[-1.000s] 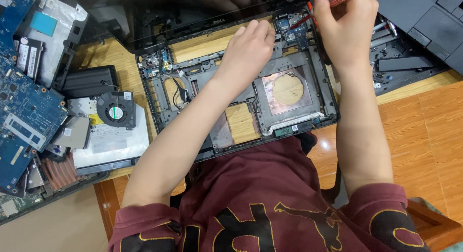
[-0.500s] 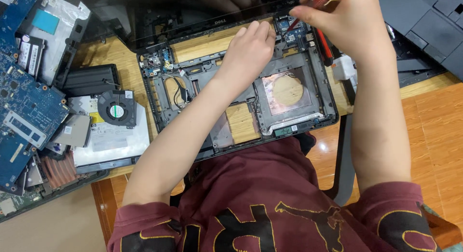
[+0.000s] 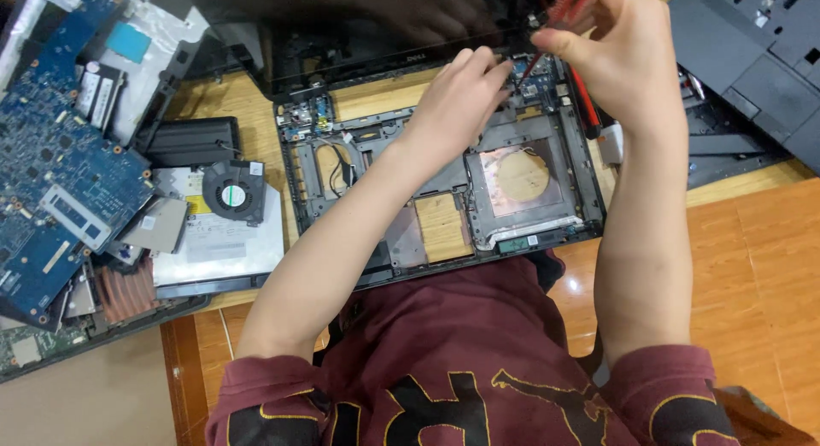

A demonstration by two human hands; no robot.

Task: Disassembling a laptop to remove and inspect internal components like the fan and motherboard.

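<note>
Nearest the camera, below the desk (image 3: 735,241) edge, a maroon shirt with gold-outlined lettering fills the bottom of the view, and two bare forearms reach up from it over the work. Just beyond lies an opened laptop base (image 3: 444,198), its black frame stripped so that bare wood shows through several openings; a square copper-coloured patch with a round cut-out sits in its right half. To the left of the base, a small black cooling fan (image 3: 232,192) rests on a flat silver optical drive (image 3: 226,241), with a finned copper heatsink (image 3: 124,290) at that drive's near corner and a blue circuit board (image 3: 60,155) farther left, partly cut off by the frame edge. A black battery-like block (image 3: 192,141) lies between the board and the base.

Farther up, the left hand (image 3: 457,108) lies palm-down on the base's far right area, fingers stretched toward the rear edge and holding nothing. The right hand (image 3: 619,61) hovers just beyond it, fingers pinched closed around a red-handled screwdriver (image 3: 555,23), whose dark shaft slants down toward a small blue board at the rear right corner; the tip's contact point is hidden by the left fingertips. The handle top is blurred and runs out of view. Behind, a dark glossy screen panel (image 3: 359,27) reflects blurred shapes, and another grey laptop shell (image 3: 752,61) is cropped at the upper right.
</note>
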